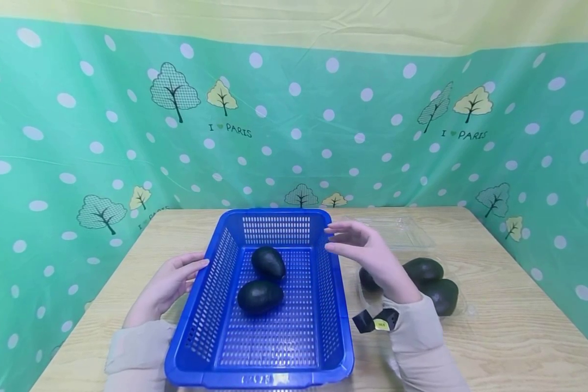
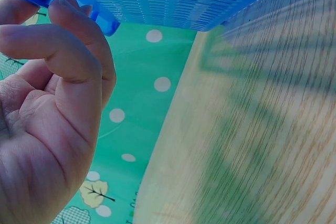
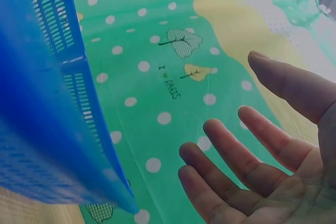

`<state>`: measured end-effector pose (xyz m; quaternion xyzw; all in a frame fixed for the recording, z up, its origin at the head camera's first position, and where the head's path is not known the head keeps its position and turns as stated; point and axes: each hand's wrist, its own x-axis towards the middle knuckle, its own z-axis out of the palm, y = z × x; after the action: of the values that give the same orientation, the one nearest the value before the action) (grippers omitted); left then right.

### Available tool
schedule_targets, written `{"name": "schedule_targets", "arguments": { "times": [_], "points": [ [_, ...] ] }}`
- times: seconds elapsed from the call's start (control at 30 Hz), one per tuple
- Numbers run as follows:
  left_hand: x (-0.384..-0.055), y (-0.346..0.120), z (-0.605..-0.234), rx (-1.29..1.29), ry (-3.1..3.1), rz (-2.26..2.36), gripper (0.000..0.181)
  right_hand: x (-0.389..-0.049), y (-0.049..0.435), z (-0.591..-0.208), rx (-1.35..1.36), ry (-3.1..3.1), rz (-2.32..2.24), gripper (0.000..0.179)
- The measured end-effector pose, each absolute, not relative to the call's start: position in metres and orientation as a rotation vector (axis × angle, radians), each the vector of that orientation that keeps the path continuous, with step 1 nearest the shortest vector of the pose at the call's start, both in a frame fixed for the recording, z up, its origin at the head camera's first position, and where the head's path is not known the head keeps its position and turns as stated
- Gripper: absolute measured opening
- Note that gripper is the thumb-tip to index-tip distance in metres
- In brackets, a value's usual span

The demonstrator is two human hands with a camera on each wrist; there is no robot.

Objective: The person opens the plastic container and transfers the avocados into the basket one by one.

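A blue plastic basket (image 1: 259, 379) with slotted walls stands in the middle of the table. Inside it lie two dark avocados, one avocado (image 1: 268, 262) behind the other avocado (image 1: 259, 297). At the basket's left rim is my left hand (image 1: 169, 286), its fingers loosely bent with the fingertips right at the edge. The left wrist view shows the left hand's fingers (image 2: 79, 61) beside the rim's underside. My right hand (image 1: 369, 253) hovers by the right rim, fingers spread and nothing held. A gap separates this hand (image 3: 262, 177) from the basket wall (image 3: 47, 103) in the right wrist view.
Right of the basket, partly behind my right forearm, more avocados (image 1: 443, 296) sit in a clear plastic container. A second clear plastic tray (image 1: 406, 231) lies farther back. A green dotted curtain (image 1: 294, 136) hangs behind the wooden table (image 1: 509, 326).
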<state>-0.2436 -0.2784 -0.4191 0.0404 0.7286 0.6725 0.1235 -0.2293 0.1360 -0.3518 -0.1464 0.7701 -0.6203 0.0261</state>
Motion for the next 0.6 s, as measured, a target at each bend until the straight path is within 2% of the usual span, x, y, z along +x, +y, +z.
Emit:
{"name": "schedule_targets", "arguments": {
  "times": [0.6],
  "points": [
    [-0.245, -0.279, -0.420, 0.132, 2.124, 1.959, 0.033, -0.228, 0.164, -0.359, -0.372, 2.472, -1.843, 0.052]
  ]
}}
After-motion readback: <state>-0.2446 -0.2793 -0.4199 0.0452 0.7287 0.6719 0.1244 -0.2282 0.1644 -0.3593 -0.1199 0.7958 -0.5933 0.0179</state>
